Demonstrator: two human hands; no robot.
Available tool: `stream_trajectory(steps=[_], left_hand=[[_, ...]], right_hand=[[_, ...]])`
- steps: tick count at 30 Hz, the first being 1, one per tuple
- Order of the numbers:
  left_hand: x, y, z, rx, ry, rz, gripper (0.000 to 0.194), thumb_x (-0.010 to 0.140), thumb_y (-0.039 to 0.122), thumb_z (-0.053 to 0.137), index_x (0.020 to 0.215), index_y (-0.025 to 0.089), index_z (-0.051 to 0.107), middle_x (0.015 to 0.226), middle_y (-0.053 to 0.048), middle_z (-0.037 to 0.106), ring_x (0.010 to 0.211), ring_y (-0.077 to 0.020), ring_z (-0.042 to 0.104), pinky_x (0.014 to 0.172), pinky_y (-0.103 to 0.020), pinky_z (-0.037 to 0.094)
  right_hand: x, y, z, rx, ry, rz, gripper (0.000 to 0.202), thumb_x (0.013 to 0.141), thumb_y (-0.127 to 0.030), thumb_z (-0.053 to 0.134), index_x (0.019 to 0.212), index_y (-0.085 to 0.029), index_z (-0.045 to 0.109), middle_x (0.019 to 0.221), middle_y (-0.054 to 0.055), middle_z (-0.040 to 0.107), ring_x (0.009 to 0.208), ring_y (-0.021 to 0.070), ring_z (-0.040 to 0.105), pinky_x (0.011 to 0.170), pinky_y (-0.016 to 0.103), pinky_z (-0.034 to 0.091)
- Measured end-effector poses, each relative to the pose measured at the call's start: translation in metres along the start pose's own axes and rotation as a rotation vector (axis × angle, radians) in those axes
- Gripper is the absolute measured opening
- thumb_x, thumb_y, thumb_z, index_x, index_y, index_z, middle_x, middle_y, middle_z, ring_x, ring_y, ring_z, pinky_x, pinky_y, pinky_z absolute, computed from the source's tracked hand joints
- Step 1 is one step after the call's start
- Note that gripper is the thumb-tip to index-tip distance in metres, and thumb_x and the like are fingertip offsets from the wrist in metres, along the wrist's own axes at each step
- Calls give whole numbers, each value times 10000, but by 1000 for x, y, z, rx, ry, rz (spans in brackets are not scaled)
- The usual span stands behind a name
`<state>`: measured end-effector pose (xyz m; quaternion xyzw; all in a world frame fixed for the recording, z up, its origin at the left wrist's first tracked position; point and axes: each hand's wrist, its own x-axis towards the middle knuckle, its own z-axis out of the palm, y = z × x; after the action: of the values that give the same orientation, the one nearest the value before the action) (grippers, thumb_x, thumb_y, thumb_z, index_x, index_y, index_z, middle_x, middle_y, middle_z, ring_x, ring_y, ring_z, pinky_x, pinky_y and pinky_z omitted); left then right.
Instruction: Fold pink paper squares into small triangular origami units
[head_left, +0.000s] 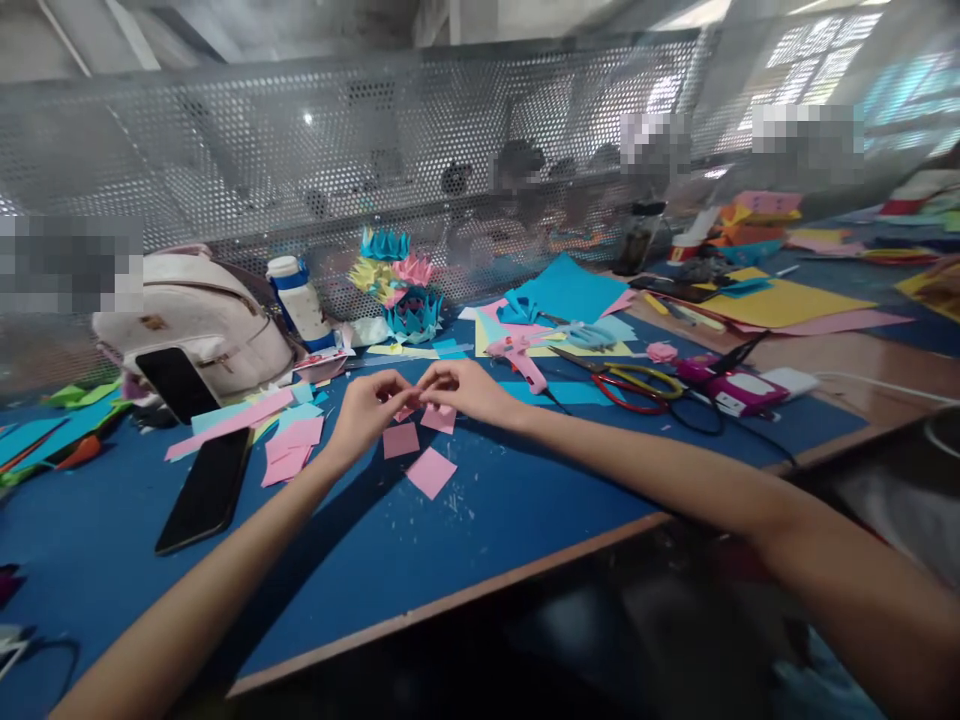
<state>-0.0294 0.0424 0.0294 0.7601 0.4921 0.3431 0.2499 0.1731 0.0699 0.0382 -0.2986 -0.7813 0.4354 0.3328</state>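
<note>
My left hand [369, 408] and my right hand [466, 392] meet above the blue tabletop, fingertips pinched together. Both sets of fingers close on something small that I cannot make out; a bit of pink paper shows just below them. Beneath and in front of the hands lie pink paper squares: one [401, 441] under the left hand, one [432, 473] nearer to me, and one [439, 419] partly below the right hand. More pink pieces [294, 448] lie left of my left hand. A pink glue gun [523, 360] rests behind my right hand.
Two black phones [206, 490] and a pale bag [199, 320] are at left. A bottle [300, 303] and folded paper flowers [412, 312] stand behind. Red-and-yellow-handled scissors [637, 387], a magenta device [731, 387] and cables lie at right. A perforated metal divider [300, 160] runs along the back.
</note>
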Motion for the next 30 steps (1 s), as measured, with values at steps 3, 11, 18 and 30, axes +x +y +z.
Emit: stream_trajectory(steps=[3, 11, 18, 30], left_hand=[[10, -3, -6, -30, 44, -3, 309, 987, 344, 611, 1236, 161, 597, 1229, -97, 617, 1033, -225, 646, 880, -423, 563], [21, -12, -8, -95, 67, -21, 323, 985, 342, 615, 1250, 159, 589, 1237, -99, 613, 1039, -229, 645, 879, -427, 564], [34, -27, -16, -29, 65, -44, 332, 983, 344, 618, 1254, 155, 585, 1235, -99, 613, 1039, -231, 646, 877, -430, 565], [67, -42, 9, 370, 82, -73, 331, 979, 343, 623, 1254, 161, 592, 1262, -98, 603, 1062, -242, 637, 889, -433, 560]], right_hand=[[14, -4, -6, -21, 36, -14, 123, 847, -251, 655, 846, -130, 677, 782, 65, 715, 718, 144, 648, 713, 298, 511], [30, 0, -6, -61, 45, -38, 96, 815, -226, 663, 773, -139, 670, 697, 34, 697, 649, 127, 627, 676, 280, 499], [28, 12, -14, -50, 34, -82, 185, 877, -255, 571, 1003, -139, 642, 875, 63, 717, 767, 140, 642, 718, 286, 517], [3, 30, -22, -151, -60, -31, 139, 882, -212, 524, 932, -167, 646, 818, 46, 701, 686, 142, 643, 699, 295, 514]])
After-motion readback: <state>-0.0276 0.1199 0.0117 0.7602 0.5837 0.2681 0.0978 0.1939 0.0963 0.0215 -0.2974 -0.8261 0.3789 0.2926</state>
